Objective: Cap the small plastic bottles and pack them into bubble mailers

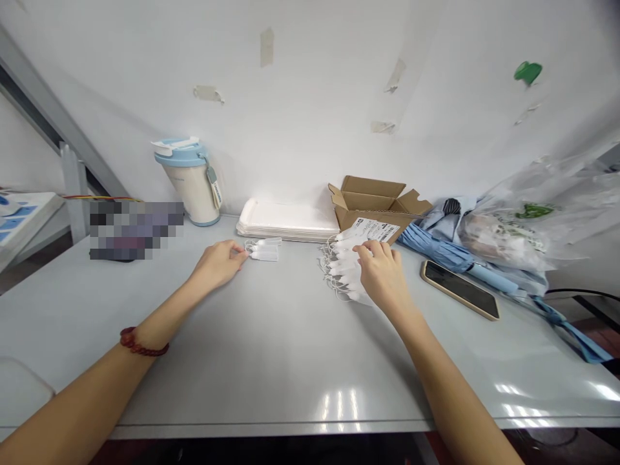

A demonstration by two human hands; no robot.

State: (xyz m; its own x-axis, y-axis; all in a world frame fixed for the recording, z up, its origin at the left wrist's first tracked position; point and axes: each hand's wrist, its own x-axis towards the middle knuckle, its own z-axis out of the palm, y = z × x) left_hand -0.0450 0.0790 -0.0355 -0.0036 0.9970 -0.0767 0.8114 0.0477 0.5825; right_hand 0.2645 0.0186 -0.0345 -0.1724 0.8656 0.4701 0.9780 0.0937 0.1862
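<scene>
My left hand rests on the left of the table, fingertips pinched at the string end of a small white hang tag. Another white tag lies just behind it. On the right, my right hand curls its fingers over a row of several white hang tags, their loose strings pointing left. Its fingertips are bent together at the upper tags. What they pinch, if anything, is hidden.
Behind the tags stand a stack of white trays and an open cardboard box. A cream tumbler is at the back left. To the right lie a phone, a folded blue umbrella and a plastic bag.
</scene>
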